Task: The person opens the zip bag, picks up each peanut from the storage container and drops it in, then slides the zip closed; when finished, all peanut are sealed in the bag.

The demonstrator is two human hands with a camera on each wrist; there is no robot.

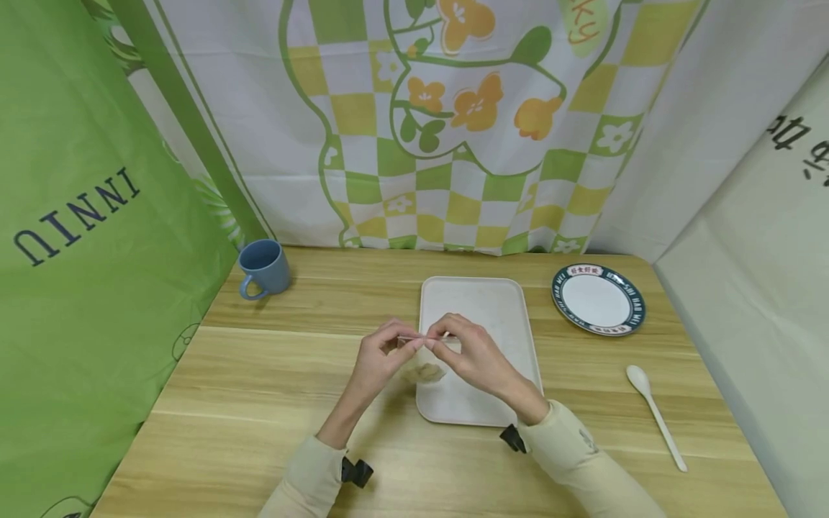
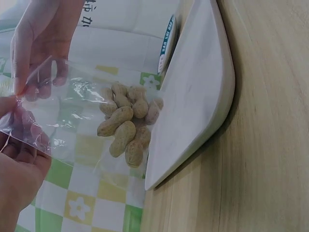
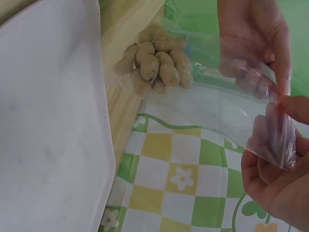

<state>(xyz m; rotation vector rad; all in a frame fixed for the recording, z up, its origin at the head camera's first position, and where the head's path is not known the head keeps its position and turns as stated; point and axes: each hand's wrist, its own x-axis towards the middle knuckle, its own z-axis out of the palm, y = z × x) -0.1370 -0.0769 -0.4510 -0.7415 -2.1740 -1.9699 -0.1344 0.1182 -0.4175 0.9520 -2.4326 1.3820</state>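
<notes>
A clear plastic bag (image 2: 79, 123) hangs between both hands, its top edge pinched at the middle by thumbs and fingers. Several peanuts in their shells (image 2: 120, 121) lie in the bottom of the bag, which hangs low by the left edge of a white tray (image 1: 482, 374). My left hand (image 1: 382, 352) grips the bag's top from the left. From the right, my right hand (image 1: 476, 356) pinches the same edge, with the two thumbs nearly meeting. In the right wrist view some fingers (image 3: 263, 87) show through the film.
A blue mug (image 1: 265, 267) stands at the table's back left. To the tray's right lie a plate with a dark patterned rim (image 1: 599, 298) and a white spoon (image 1: 657, 417). Patterned curtains (image 1: 453, 180) close off the back and sides of the wooden table (image 1: 259, 388).
</notes>
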